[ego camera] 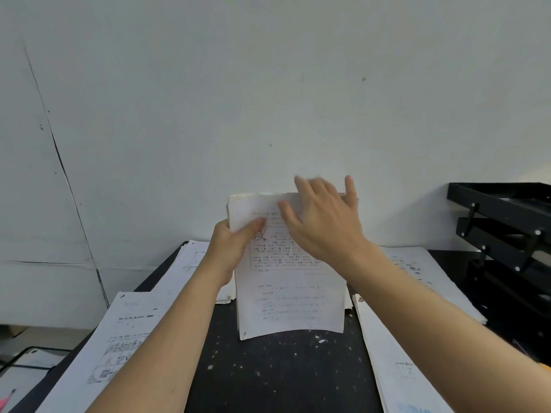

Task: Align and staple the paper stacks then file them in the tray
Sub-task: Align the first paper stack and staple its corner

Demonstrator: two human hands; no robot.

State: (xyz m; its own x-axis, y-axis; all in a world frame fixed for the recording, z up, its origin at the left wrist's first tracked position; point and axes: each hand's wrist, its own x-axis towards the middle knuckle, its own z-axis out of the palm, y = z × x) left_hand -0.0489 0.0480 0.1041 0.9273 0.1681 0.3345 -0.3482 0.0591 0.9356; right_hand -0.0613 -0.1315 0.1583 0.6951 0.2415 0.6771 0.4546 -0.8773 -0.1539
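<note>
No legible text. Upright paper stack: printed lines and a small drawing, too blurred to read. Left sheet on the counter: bold heading and picture grid, unreadable. Right sheets: faint print, blue mark at bottom, unreadable.

left hand pinching, right hand flat, blurred
</note>
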